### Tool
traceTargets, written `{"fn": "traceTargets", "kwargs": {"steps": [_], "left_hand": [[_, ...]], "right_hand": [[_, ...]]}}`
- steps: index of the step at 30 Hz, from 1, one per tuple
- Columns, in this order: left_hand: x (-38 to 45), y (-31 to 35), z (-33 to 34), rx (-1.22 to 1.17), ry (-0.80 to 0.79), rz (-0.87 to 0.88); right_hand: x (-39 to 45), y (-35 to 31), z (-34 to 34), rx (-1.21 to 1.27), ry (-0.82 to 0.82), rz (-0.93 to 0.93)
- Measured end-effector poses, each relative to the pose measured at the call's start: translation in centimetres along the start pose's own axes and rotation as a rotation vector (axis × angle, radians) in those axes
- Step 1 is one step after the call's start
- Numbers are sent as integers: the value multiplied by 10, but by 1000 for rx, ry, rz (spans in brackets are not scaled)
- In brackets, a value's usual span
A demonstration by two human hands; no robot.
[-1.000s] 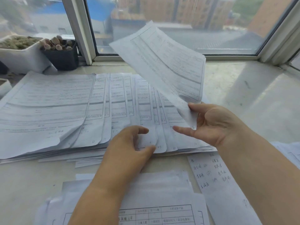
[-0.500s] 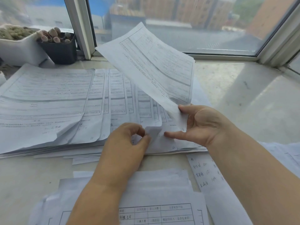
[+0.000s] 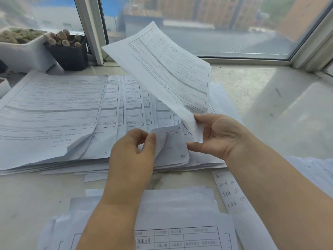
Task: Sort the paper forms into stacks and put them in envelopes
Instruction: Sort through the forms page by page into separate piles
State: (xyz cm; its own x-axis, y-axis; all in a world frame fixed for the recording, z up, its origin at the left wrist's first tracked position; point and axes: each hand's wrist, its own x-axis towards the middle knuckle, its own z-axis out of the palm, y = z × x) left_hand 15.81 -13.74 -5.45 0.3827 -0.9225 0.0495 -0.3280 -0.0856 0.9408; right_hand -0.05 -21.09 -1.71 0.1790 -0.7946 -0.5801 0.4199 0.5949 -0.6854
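Right hand (image 3: 219, 137): pinches the lower corner of a raised form (image 3: 167, 69) — sheet tilted up over the spread.
Left hand (image 3: 134, 150): thumb and forefinger pinch a curled sheet corner (image 3: 162, 139).
Spread (image 3: 54, 114): fanned forms on the sill (image 3: 252, 91).
Near stack (image 3: 180, 222): under the forearms.

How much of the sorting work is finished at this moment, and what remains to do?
Done: forms are fanned in a row, and a second pile lies nearer the person. In hand: the right hand holds one lifted form by its corner, while the left hand pinches the curled corner of the next sheet. Left: most of the row is still unsorted, and no envelope is in view.
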Motion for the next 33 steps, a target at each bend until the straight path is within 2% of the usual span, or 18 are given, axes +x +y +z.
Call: {"fn": "traceTargets", "kwargs": {"steps": [2,5,7,10,13,15,17,19,21,23,29,31,33], "left_hand": [[-4,2,2,69,-52,88],[-11,0,5,299,-280,239],[-11,-4,7,409,-311,296],[-6,-8,3,496,-132,291],[-3,-7,0,565,-29,178],[-4,-4,-2,426,31,59],[-4,0,-5,191,199,2],[-2,5,-9,26,376,-68],[0,7,-12,-52,451,-117],[0,8,-12,-81,469,-119],[0,6,-13,-60,474,-11],[-1,3,-11,-10,435,36],[-1,0,-9,52,328,56]], "right_hand": [[0,1,2,19,-20,1],[0,-1,7,40,-62,-13],[-1,-2,13,27,-93,-33],[-3,-6,15,21,-92,-86],[-7,-19,3,94,60,-234],[-15,-32,-15,72,177,-385],[-26,-45,-39,-86,301,-530],[-41,-56,-60,-276,380,-593],[-52,-63,-73,-434,412,-552],[-57,-62,-72,-583,372,-444],[-23,-19,1,-838,171,-237],[-4,-5,21,-875,127,-192],[12,6,31,-875,120,-149]]}}
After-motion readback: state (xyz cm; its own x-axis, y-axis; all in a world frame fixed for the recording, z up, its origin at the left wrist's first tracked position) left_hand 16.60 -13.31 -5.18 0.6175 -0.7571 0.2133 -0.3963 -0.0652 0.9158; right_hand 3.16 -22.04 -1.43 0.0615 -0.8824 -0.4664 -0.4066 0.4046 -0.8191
